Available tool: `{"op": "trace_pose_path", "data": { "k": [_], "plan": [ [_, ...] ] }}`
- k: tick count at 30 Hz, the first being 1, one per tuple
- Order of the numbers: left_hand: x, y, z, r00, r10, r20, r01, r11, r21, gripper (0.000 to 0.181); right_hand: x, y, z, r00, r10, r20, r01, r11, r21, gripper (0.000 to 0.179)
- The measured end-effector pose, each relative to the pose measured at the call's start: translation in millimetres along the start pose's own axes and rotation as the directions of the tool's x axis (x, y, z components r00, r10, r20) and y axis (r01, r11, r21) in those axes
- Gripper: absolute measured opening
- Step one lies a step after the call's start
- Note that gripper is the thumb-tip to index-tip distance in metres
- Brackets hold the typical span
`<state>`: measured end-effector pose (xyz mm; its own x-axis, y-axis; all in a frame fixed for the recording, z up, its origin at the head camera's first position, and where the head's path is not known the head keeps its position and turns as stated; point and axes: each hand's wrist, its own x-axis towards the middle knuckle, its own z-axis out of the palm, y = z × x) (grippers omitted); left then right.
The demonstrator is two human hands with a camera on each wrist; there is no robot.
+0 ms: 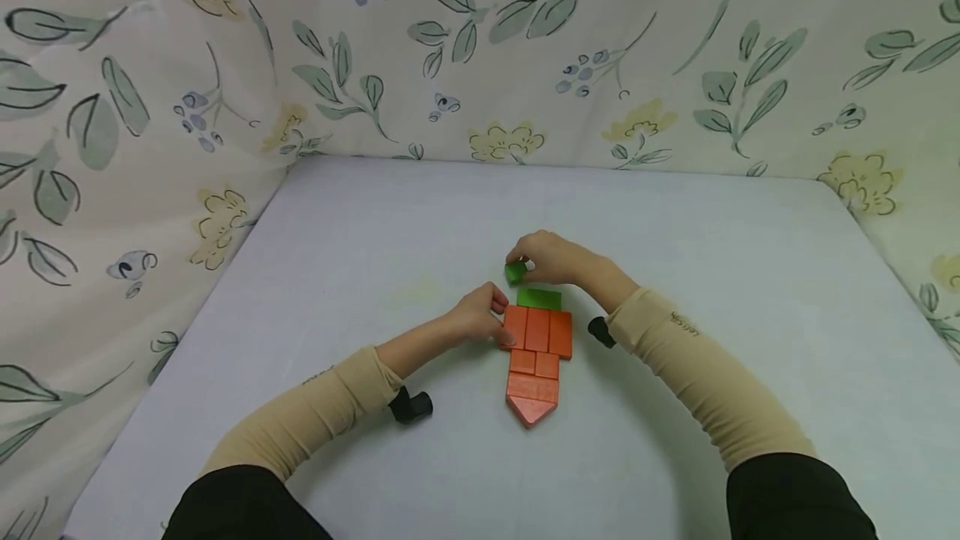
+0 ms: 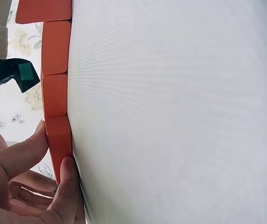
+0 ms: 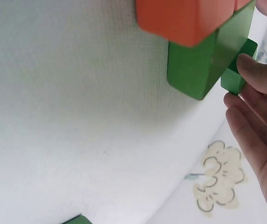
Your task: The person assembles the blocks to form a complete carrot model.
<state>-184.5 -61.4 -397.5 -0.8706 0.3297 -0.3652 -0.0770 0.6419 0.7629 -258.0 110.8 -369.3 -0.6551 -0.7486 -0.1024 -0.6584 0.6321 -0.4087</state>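
Observation:
Near the middle of the table, my right hand [image 1: 558,261] pinches a small green block [image 1: 515,273] between thumb and fingers, just beyond a longer green block [image 1: 539,299]. In the right wrist view that small green block [image 3: 234,79] is held close to the long one [image 3: 194,65]. My left hand [image 1: 480,313] holds the left orange block [image 1: 514,325] of a row of three, thumb over its near end and a finger by its far corner. The left wrist view shows thumb and finger on an orange block [image 2: 59,133]; the other fingers are partly hidden.
Toward me, smaller orange blocks [image 1: 534,362], a wider one [image 1: 532,387] and a triangular orange block [image 1: 532,412] continue the flat figure. A black wrist camera [image 1: 411,405] hangs below the left cuff. Floral cloth [image 1: 502,65] stands behind the white table [image 1: 360,257].

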Motion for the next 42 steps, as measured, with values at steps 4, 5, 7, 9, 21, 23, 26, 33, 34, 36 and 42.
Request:
{"op": "trace_pose_path", "data": {
  "k": [4,5,7,9,21,23,26,33,34,36,42],
  "plan": [
    [0.8,-0.4,1.1,1.0,0.002,0.0,-0.002,1.0,0.01,0.053,0.2,0.4,3.9,1.0,0.001,0.021,-0.001,1.0,0.017,0.03],
    [1.3,-0.6,1.3,1.0,0.002,0.002,-0.002,1.0,0.01,0.053,-0.2,0.5,4.4,1.0,0.006,0.026,-0.007,1.0,0.021,0.03],
    [2.9,-1.4,1.5,1.0,-0.001,0.009,0.001,1.0,0.005,0.054,-0.8,1.0,5.1,0.999,0.011,0.031,-0.012,0.999,0.031,0.029],
    [5.3,-3.3,2.0,1.0,0.003,0.013,-0.003,1.0,0.007,0.055,-1.7,1.2,5.1,0.999,0.01,0.034,-0.011,0.999,0.039,0.029],
    [3.4,-2.5,3.0,1.0,0.002,0.004,-0.002,1.0,-0.002,0.053,-7.2,0.2,3.2,0.999,-0.017,0.03,0.015,0.998,0.06,0.029],
    [1.8,-1.4,2.9,1.0,0.001,-0.001,-0.001,1.0,0.002,0.053,-9.0,1.8,1.0,1.0,-0.009,0.026,0.007,0.998,0.058,0.029],
    [0.6,-0.6,2.5,1.0,0.0,0.0,0.0,1.0,0.003,0.052,-14.7,5.5,-6.4,1.0,0.021,0.007,-0.021,0.999,0.048,0.029],
    [-0.4,0.4,2.0,1.0,-0.009,-0.002,0.009,1.0,0.005,0.053,-45.8,26.7,-27.4,0.983,0.181,0.024,-0.181,0.983,0.038,0.032],
    [-0.5,0.4,2.0,1.0,-0.008,-0.001,0.008,1.0,0.006,0.053,-51.6,30.6,-28.8,0.977,0.208,0.045,-0.21,0.977,0.034,0.033],
    [-0.8,0.5,1.9,1.0,-0.008,0.001,0.008,1.0,0.005,0.053,-63.2,37.0,-30.7,0.961,0.262,0.092,-0.265,0.964,0.02,0.039],
    [-1.0,0.9,1.4,1.0,-0.017,0.002,0.017,1.0,0.012,0.053,-93.3,45.9,-33.1,0.932,0.329,0.152,-0.332,0.943,-0.006,0.056]
  ]
}}
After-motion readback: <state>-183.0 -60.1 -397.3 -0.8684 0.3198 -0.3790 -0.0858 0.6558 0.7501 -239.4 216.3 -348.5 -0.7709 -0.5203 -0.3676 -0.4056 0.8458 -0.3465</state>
